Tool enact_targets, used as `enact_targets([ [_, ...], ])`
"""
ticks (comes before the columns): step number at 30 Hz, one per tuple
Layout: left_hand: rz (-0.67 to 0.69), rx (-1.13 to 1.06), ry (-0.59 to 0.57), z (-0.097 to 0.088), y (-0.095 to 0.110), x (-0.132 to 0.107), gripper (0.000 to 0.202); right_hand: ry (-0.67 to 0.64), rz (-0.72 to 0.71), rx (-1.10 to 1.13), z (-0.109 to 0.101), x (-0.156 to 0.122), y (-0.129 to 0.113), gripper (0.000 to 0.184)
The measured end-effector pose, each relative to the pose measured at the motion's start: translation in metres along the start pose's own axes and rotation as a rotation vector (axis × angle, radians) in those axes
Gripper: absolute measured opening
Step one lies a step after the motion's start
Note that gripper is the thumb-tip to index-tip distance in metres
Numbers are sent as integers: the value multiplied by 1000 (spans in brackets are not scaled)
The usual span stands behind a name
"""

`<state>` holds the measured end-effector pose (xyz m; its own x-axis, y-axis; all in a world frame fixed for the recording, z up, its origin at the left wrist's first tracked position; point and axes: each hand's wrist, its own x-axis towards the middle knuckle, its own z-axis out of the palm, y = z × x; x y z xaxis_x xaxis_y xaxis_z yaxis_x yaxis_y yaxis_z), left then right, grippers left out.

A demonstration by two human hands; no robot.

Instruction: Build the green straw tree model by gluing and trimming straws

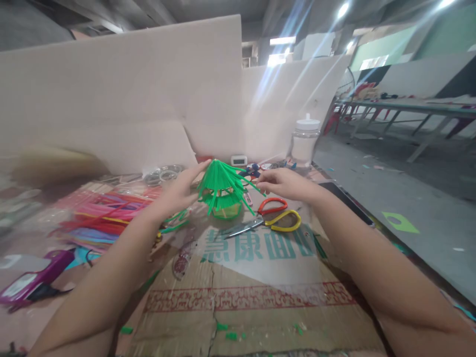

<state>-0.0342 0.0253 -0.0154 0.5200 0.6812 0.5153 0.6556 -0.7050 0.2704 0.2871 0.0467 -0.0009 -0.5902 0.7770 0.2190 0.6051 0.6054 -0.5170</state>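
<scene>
A flattened brown cardboard sheet (253,297) covers the surface, with a loose heap of thin pink straws (100,208) on its left. At its far edge stands the green straw cone (219,186), stiff strands fanning from a peak. The open left hand (178,191) touches that peak, the right hand (282,183) pinches one strand's tip, and steel scissors (266,218) with red and yellow loops lie just beside.

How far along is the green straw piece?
Done: green straw cone fanned over a round base, cut scraps on the cardboard. In hand: left hand touches its top, right hand pinches one strand's end. Left: strand ends splay loose; scissors lie idle.
</scene>
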Motion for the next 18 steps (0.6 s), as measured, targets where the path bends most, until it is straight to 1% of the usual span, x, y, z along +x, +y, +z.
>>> enact_targets([
  [2, 29, 10, 12, 2, 2, 1, 70, 64, 16, -8, 5, 0, -9, 32],
  [4, 48, 22, 32, 7, 9, 3, 74, 97, 51, -53, 11, -1, -19, 37],
  [6, 25, 25, 79, 12, 18, 5, 78, 67, 55, -110, 18, -1, -26, 46],
  [8, 8, 20, 85, 14, 29, 6, 82, 38, 27, -136, 24, 1, -25, 53],
  [11, 45, 8, 26, 10, 42, 4, 90, 57, -5, -91, 30, 6, -16, 50],
  [14, 63, -8, -53, 1, 46, 1, 93, 127, 18, -29, 33, 11, -6, 45],
  [16, 54, -57, -61, -3, 43, -1, 85, 169, 52, -5, 34, 12, -2, 40],
  [18, 16, -143, -6, -3, 37, -1, 71, 173, 77, 15, 33, 12, -1, 38],
])
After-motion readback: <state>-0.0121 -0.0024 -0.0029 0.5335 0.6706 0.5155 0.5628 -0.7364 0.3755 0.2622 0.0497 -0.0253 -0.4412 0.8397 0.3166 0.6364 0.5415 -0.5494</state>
